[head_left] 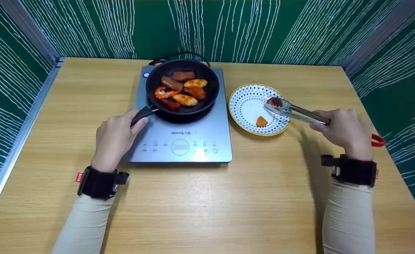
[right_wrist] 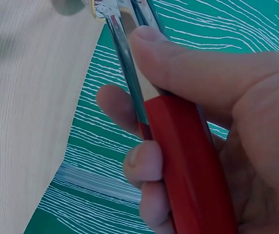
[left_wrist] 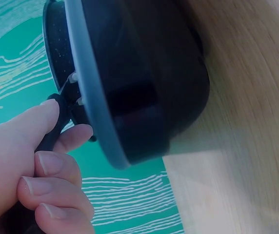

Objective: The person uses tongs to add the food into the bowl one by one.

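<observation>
My left hand (head_left: 115, 138) grips the black handle (head_left: 144, 115) of a frying pan (head_left: 212, 95), fingers curled round it in the left wrist view. Sausage pieces, a shrimp (head_left: 163, 93) and several browned pieces of food lie in the pan, which is over the induction cooker (head_left: 207, 125). With my right hand (head_left: 345, 128) I hold metal tongs (head_left: 304, 112); their red grip (right_wrist: 188, 161) shows in the right wrist view. The tongs' tips pinch a dark reddish piece of food (head_left: 273, 102) over the dotted plate (head_left: 240, 102). A small orange piece (head_left: 261, 121) lies on that plate.
The plate stands just right of the cooker on the wooden table (head_left: 207, 204). Behind the pan runs a black cord (head_left: 189, 53). Green walls with white lines (head_left: 242, 31) border the table at the back and both sides.
</observation>
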### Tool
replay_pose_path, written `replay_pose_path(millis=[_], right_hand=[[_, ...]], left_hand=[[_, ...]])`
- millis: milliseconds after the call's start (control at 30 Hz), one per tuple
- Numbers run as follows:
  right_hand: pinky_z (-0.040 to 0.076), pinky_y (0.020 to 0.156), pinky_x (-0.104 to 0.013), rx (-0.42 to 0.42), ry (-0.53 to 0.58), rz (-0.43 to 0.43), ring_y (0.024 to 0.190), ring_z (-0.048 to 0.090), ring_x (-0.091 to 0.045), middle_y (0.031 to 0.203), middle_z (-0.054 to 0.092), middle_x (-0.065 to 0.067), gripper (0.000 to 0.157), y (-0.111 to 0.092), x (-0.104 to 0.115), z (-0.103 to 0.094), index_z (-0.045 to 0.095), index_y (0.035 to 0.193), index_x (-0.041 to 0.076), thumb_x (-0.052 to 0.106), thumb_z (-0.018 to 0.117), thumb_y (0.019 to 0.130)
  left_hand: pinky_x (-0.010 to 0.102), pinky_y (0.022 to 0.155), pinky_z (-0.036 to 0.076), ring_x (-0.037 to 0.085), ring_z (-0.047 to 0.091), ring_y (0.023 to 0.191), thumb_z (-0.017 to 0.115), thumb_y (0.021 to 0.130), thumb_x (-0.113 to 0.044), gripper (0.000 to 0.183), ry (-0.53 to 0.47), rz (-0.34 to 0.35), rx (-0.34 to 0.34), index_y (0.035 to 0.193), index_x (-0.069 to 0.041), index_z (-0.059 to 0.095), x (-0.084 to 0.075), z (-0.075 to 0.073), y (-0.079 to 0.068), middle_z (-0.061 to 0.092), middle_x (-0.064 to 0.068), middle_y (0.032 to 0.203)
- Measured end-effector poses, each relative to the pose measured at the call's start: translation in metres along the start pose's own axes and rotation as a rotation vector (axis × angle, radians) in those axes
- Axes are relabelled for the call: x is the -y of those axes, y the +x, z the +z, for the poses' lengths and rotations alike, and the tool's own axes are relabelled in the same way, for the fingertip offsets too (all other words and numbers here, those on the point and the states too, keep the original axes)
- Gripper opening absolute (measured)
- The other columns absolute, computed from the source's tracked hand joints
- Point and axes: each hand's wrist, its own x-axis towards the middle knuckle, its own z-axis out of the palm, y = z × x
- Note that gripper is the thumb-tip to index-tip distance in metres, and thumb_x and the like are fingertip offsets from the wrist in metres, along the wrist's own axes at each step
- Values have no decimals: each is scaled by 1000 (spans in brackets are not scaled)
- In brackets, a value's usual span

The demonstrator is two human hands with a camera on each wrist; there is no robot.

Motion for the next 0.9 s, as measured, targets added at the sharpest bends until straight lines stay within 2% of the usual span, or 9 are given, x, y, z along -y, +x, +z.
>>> replay_pose_path(millis=[300,433,667,900], right_hand=[[32,58,-43,-29,-80,4,75,46,-32,72,63,-10,48,-3,3,-4,69,140,15,34,79,98],[32,56,-42,-58,-61,-9,72,46,-32,68,59,-9,46,-4,5,-5,69,141,16,32,79,98],[30,53,-41,-138,-45,-83,64,45,-30,64,55,-8,47,-6,12,-7,69,141,19,29,82,96],[29,52,-39,-177,-17,-118,62,45,-29,64,53,-9,46,-9,22,-7,70,140,20,29,82,97]], left_hand=[[41,55,32,37,59,67,68,105,-40,27,12,31,-36,105,-13,65,2,-1,-2,60,11,75],[41,55,32,36,59,67,67,106,-40,27,10,28,-30,104,-14,64,1,0,-1,61,10,75],[39,55,30,36,58,67,67,106,-40,27,16,26,-24,107,-13,65,1,0,0,61,11,76],[39,55,31,35,58,67,67,106,-41,27,9,26,-24,105,-13,64,1,0,0,61,10,76]])
